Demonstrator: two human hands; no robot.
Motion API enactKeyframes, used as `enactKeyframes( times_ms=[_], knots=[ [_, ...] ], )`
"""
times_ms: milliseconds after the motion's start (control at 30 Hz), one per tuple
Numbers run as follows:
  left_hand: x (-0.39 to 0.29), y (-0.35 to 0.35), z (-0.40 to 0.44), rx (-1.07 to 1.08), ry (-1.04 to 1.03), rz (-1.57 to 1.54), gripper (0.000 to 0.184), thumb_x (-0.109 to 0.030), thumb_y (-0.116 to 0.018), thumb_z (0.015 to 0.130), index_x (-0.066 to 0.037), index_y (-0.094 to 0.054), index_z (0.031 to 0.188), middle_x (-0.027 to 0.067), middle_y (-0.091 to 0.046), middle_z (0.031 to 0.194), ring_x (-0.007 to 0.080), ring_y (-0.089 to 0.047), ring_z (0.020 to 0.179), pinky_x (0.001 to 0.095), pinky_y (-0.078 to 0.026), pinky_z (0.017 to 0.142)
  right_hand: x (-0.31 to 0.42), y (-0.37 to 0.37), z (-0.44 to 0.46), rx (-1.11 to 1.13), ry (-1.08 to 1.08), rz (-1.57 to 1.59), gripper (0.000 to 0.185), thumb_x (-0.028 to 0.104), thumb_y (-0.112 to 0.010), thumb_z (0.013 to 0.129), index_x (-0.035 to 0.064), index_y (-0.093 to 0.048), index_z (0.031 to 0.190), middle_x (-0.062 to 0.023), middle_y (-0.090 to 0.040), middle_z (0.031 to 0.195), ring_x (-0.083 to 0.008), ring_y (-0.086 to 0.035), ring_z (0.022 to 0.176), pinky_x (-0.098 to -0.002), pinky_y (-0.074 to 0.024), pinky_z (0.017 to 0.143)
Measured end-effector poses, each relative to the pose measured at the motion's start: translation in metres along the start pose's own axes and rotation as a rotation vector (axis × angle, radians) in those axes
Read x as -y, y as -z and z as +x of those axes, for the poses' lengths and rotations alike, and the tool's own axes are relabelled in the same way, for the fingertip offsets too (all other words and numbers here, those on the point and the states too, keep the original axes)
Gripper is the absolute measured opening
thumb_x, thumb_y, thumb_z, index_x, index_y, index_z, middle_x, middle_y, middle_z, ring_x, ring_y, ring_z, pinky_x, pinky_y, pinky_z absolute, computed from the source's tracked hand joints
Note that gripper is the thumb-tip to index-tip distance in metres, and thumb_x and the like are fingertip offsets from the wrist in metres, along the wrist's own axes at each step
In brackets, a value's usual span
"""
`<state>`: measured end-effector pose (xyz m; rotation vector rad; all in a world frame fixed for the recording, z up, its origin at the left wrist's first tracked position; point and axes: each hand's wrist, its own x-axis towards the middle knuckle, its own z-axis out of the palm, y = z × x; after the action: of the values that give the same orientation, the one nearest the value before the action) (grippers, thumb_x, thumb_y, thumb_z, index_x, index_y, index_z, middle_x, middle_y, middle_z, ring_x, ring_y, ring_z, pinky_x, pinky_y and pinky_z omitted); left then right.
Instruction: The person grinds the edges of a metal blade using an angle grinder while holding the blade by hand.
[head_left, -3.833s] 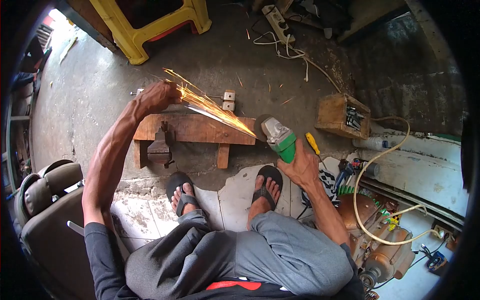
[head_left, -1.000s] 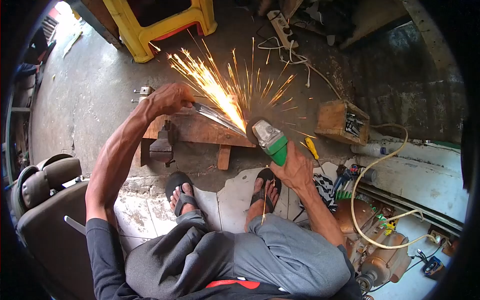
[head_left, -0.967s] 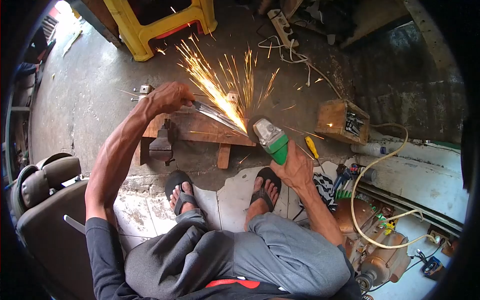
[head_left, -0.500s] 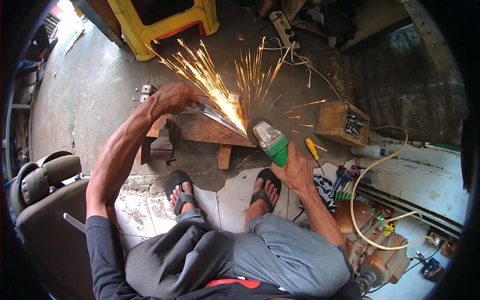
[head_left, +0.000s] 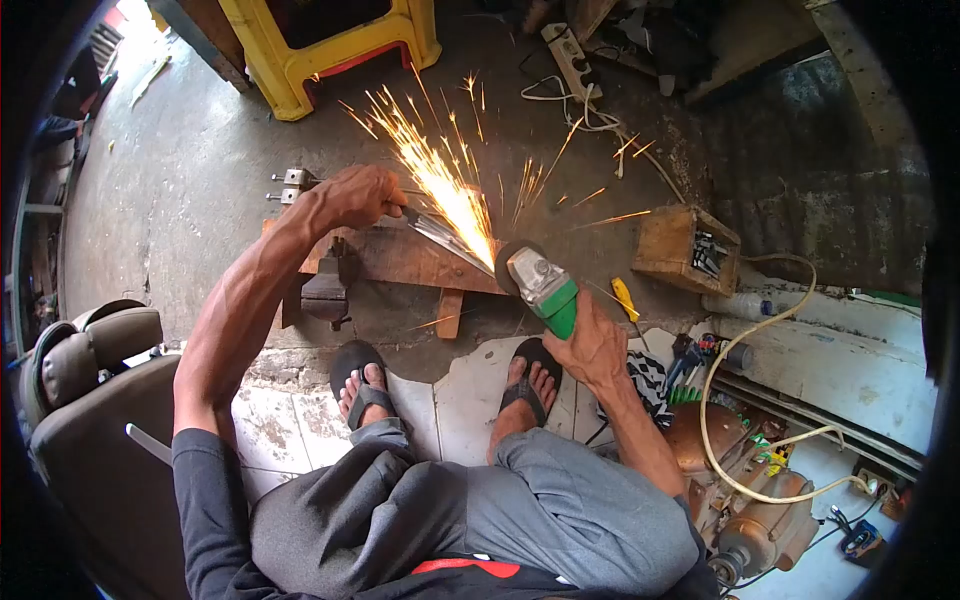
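Note:
My left hand (head_left: 360,197) is closed around the near end of a long, narrow metal blade (head_left: 438,234), which slants down to the right over a low wooden bench (head_left: 410,262). My right hand (head_left: 592,345) grips the green body of an angle grinder (head_left: 548,290). The grinder's dark disc (head_left: 512,262) meets the blade near its far end. Bright orange sparks (head_left: 450,195) fly up and leftward from that contact, partly hiding the blade. Close below my left hand, a small dark vise (head_left: 328,290) is fixed at the bench's left part.
A yellow stool (head_left: 285,80) stands ahead on the left. To the right are a wooden box (head_left: 688,245) of metal pieces, a yellow-handled screwdriver (head_left: 625,298), a pale cable (head_left: 708,410) and a motor (head_left: 765,530). A power strip (head_left: 570,60) lies farther off. My sandalled feet flank the bench leg (head_left: 448,314).
The grinder has tilted and shifted slightly, so more of its disc face shows. The blade has moved a little with my left hand, and the spark spray has changed shape.

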<state>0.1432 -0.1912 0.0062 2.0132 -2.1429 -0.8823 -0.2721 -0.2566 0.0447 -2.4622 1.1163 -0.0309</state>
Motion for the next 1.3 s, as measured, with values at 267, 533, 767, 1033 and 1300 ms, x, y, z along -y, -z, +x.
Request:
enactKeyframes(
  times_ms=[267,533,767,1033,1300],
  knots=[
    [0.002,-0.005,0.005,0.01,-0.037,-0.012,0.012,-0.012,-0.068,0.091,-0.006,-0.074,0.099,0.0152,-0.069,0.09,0.0345,-0.069,0.085,0.0471,-0.05,0.073,0.001,-0.002,-0.001,-0.026,0.0,-0.012,0.066,0.026,-0.074,0.076,-0.0025,-0.05,0.13,-0.0293,-0.068,0.103,-0.0481,-0.069,0.089,-0.0525,-0.0564,0.073],
    [-0.005,-0.001,0.006,0.049,0.003,0.013,0.013,-0.015,-0.067,0.094,-0.004,-0.074,0.099,0.0156,-0.067,0.091,0.0341,-0.067,0.089,0.0464,-0.051,0.077,0.003,-0.001,0.001,-0.007,0.003,-0.039,0.06,0.026,-0.072,0.079,-0.0027,-0.05,0.127,-0.0293,-0.067,0.097,-0.0474,-0.07,0.081,-0.0531,-0.0562,0.066],
    [-0.01,-0.003,0.01,0.039,0.005,-0.013,0.016,-0.016,-0.068,0.095,-0.008,-0.076,0.104,0.0147,-0.068,0.093,0.0336,-0.068,0.089,0.0462,-0.052,0.079,0.003,-0.002,0.0,-0.049,0.016,-0.031,0.062,0.027,-0.074,0.077,-0.0017,-0.052,0.127,-0.0298,-0.068,0.097,-0.0489,-0.069,0.083,-0.0536,-0.0558,0.069],
    [-0.016,-0.002,0.012,0.168,0.069,-0.032,0.015,-0.016,-0.068,0.093,-0.008,-0.077,0.103,0.0155,-0.067,0.092,0.034,-0.068,0.09,0.0455,-0.051,0.079,0.006,0.0,0.002,0.01,-0.038,-0.023,0.06,0.027,-0.074,0.078,-0.0028,-0.052,0.125,-0.0295,-0.068,0.099,-0.0484,-0.069,0.085,-0.0526,-0.0559,0.068],
    [-0.008,-0.017,0.017,0.089,0.032,-0.073,0.014,-0.015,-0.071,0.089,-0.008,-0.077,0.099,0.0147,-0.071,0.095,0.034,-0.069,0.091,0.0451,-0.052,0.077,0.005,-0.003,-0.001,-0.01,-0.002,-0.038,0.064,0.028,-0.075,0.076,-0.0024,-0.051,0.127,-0.0294,-0.068,0.102,-0.0478,-0.069,0.086,-0.0523,-0.0561,0.07]
  ],
)
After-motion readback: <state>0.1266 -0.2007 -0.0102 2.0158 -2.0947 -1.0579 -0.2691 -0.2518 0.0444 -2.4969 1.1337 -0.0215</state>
